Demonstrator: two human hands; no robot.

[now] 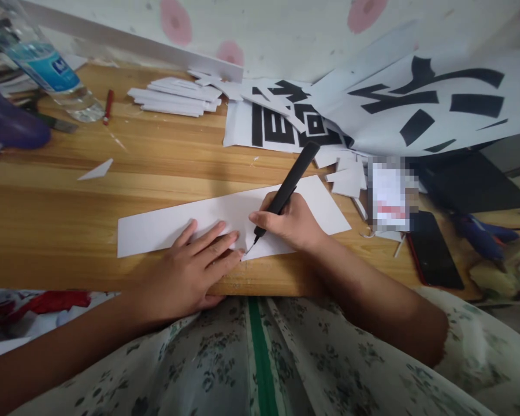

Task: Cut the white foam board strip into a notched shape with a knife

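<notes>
A long strip of white board [177,222] lies slantwise on the wooden table near its front edge. My left hand [201,263] rests on the strip with its fingers spread, pressing on the near edge. Wrapped round a black craft knife [292,179] is my right hand [297,222]. The knife leans up to the right, and its thin tip touches the strip's near edge, just beside the left fingertips. Right of the strip sit white board offcuts [346,176].
White strips are piled [177,95] at the back, near printed character sheets [429,104]. A water bottle [47,69] and a red pen-like object [108,107] are at the left. A phone [435,248] and a blue glue gun [481,240] lie at the right.
</notes>
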